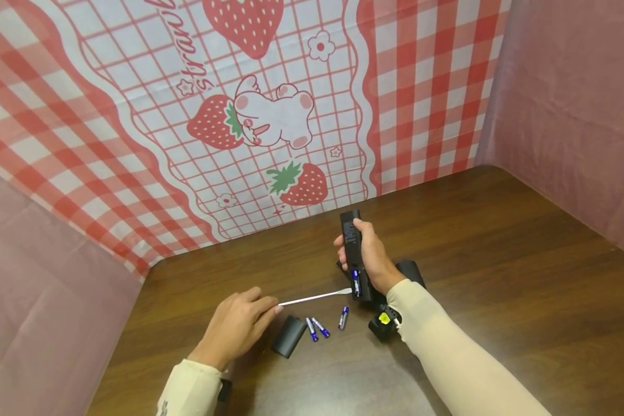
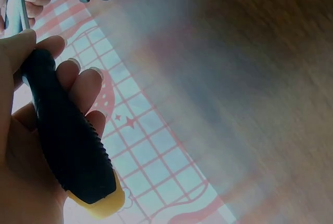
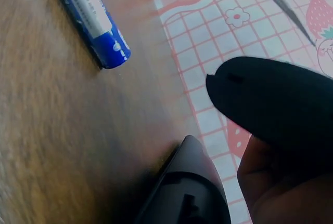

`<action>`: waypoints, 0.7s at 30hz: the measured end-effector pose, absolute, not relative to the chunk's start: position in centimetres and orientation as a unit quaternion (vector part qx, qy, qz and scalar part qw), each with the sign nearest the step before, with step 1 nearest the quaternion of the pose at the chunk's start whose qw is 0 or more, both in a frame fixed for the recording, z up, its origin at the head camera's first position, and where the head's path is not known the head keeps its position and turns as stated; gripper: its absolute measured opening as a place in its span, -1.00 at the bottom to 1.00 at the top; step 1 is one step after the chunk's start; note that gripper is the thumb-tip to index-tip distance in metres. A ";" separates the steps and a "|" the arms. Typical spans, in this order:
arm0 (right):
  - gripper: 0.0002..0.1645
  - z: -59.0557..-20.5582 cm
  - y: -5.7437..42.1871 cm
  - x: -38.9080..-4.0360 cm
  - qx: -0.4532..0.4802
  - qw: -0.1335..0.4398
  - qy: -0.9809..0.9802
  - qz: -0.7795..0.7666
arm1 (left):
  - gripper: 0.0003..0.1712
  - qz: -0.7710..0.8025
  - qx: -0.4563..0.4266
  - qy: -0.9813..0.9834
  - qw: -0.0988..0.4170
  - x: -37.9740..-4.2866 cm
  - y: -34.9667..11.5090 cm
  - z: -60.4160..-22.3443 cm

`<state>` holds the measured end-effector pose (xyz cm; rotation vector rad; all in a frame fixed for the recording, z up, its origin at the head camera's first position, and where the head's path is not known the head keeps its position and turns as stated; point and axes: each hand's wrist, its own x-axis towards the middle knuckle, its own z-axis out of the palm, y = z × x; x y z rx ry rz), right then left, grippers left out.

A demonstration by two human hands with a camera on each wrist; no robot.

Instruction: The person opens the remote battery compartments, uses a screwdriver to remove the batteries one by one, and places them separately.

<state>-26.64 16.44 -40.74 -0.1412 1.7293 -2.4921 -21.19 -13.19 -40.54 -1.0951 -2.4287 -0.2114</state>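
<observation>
My left hand (image 1: 236, 326) grips the black and yellow handle of a flat-blade screwdriver (image 2: 73, 135). Its long metal shaft (image 1: 314, 298) reaches right, and the blade overlaps the lower end of a slim black battery-powered device (image 1: 351, 240) in the head view. My right hand (image 1: 373, 254) holds that device off the table, thumb along its edge, small printed text facing up. In its uncovered compartment sits a blue and silver battery (image 1: 356, 283). Below lie three loose batteries: two side by side (image 1: 312, 329) and one apart (image 1: 344, 318). Left of them rests a black curved cover (image 1: 289, 336).
Behind the right wrist, a larger black object (image 1: 409, 273) lies partly hidden on the brown wooden table (image 1: 520, 277). A red and white strawberry cloth (image 1: 416, 104) hangs along the table's back edge. Pink cloth (image 1: 567, 115) borders the sides.
</observation>
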 end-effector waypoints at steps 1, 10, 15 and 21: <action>-0.24 -40.7 16.5 -26.6 -0.052 0.055 0.564 -0.823 | -0.89 -0.076 -0.398 -0.884 0.233 -21.1 -13.2 -40.5; -0.20 -41.0 16.8 -26.4 -0.114 0.079 0.564 -0.814 | -0.93 -0.061 -0.412 -0.874 0.252 -20.5 -13.2 -40.6; -0.19 -40.9 16.7 -26.4 -0.122 0.078 0.569 -0.809 | -0.92 -0.061 -0.407 -0.875 0.255 -20.4 -13.3 -40.6; -0.18 -41.1 16.5 -26.4 -0.121 0.080 0.581 -0.801 | -0.92 -0.056 -0.408 -0.869 0.274 -20.2 -13.4 -40.6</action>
